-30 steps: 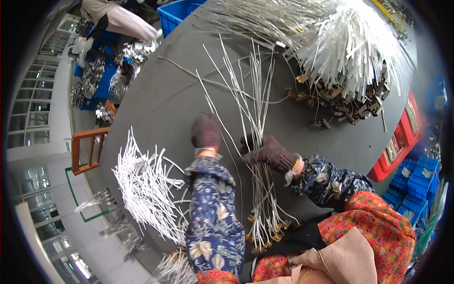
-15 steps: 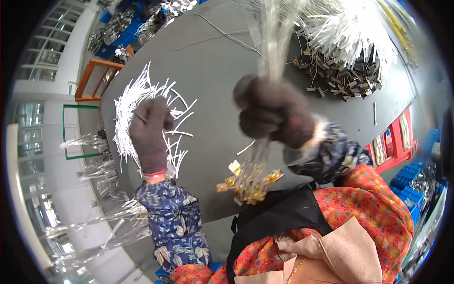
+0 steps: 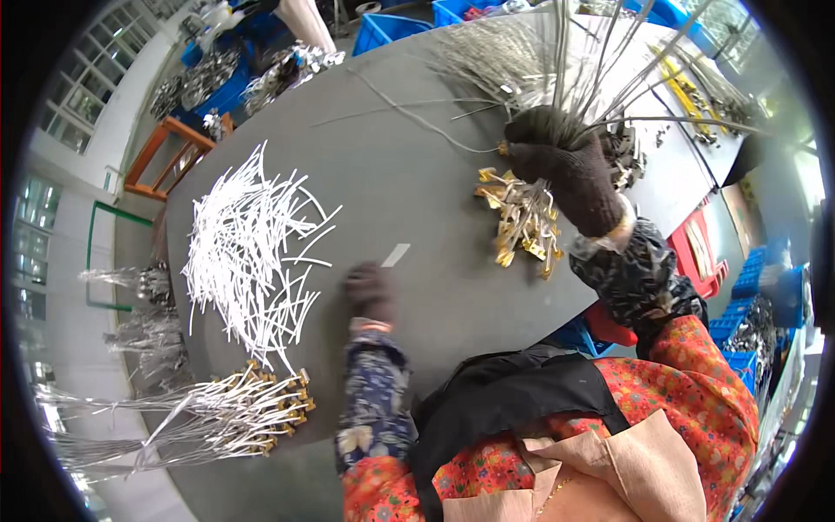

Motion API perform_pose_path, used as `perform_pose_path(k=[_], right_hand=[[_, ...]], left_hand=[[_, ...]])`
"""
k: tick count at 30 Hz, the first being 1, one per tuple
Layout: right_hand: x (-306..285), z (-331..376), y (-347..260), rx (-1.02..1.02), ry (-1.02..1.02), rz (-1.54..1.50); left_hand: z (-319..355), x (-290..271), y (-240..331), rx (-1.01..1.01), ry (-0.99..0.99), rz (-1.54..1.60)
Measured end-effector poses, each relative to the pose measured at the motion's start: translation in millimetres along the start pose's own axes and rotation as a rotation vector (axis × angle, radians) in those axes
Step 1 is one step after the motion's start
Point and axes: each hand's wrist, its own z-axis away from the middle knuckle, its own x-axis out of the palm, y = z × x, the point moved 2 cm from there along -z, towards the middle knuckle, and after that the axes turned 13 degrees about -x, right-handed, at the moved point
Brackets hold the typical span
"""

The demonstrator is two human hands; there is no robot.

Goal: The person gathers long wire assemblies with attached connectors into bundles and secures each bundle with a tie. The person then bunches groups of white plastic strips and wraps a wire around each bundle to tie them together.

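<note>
Grey table (image 3: 417, 183): right hand (image 3: 570, 170) grips wire bundle (image 3: 557, 78).

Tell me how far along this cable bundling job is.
Done, by the look of it: one tied bundle with brass ends lies at the table's near left edge. In hand: the right hand grips a bunch of cables upright, brass ends hanging down, while the left hand holds a white strip beside the pile of white ties. Left: a big heap of loose cables at the far side.
</note>
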Motion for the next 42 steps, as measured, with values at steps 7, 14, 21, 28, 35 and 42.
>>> perform_pose_path(k=[7,14,21,28,35,42], right_hand=[[-3,-18,-10,-0.029,0.041,-0.31],[26,-30,-70,-0.282,-0.27,-0.178],[50,-26,-18,-0.311,-0.688,-0.077],[72,-34,-5,-0.485,-0.78,-0.114],[7,-15,27,-0.296,-0.797,-0.011],[-68,48,158,0.418,-0.374,-0.006]], left_hand=[[-120,15,-128,-0.228,-0.561,1.355],[-190,-225,-194,0.329,-0.176,2.586],[-185,-269,-174,0.131,-0.061,2.389],[-189,-291,-188,-0.193,-0.238,2.567],[-183,-265,-174,0.088,-0.654,2.703],[-178,-245,-163,0.057,-0.687,2.667]])
